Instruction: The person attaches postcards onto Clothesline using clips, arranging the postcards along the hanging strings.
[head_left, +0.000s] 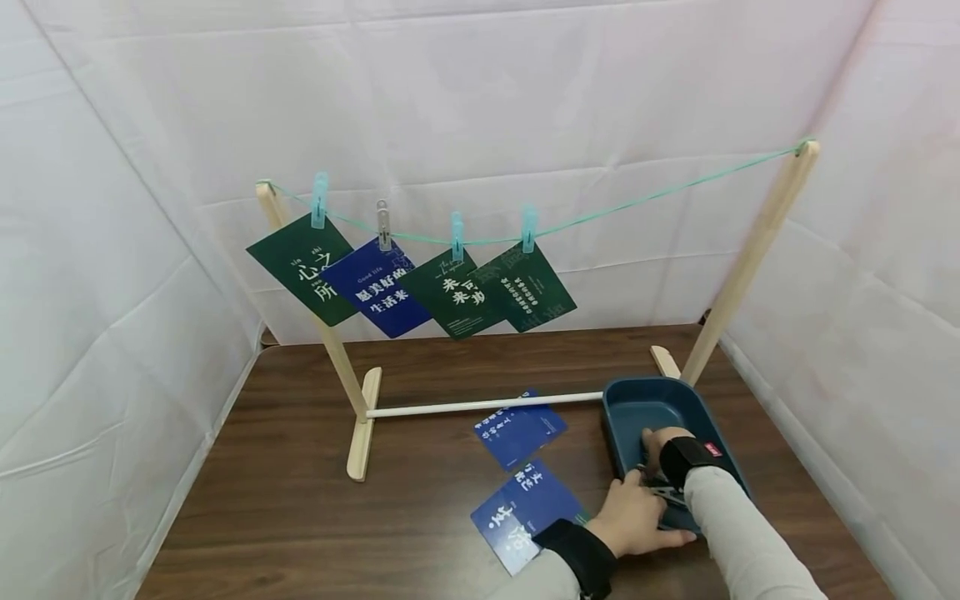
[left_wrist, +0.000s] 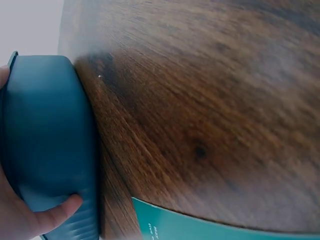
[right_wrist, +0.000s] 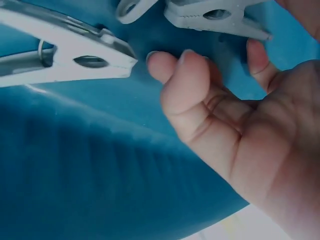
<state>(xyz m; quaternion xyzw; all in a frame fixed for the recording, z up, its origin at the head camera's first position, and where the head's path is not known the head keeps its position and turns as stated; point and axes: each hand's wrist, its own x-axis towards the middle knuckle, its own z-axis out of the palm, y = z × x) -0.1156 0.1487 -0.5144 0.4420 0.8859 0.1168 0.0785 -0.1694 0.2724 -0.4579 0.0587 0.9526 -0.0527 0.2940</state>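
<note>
A dark blue plastic basin [head_left: 626,408] stands at the right of the table. My left hand [head_left: 632,517] grips its near left edge, thumb against the outer wall in the left wrist view and other fingers at the rim. My right hand [head_left: 663,446] is down inside the basin, fingers loosely bent, with a gap between thumb and fingers. Beside it in the right wrist view lie a grey clothespin [right_wrist: 90,62] and another clothespin [right_wrist: 215,15]; the second one's end is close to a fingertip. Whether they touch is unclear.
Several cards, such as a green card [head_left: 303,267], hang by clothespins from a green line [head_left: 645,204] between wooden posts [head_left: 750,258]. A blue card [head_left: 517,437] lies under the white crossbar [head_left: 442,408]. Nearer lies another blue card [head_left: 525,508], overlapping a green one.
</note>
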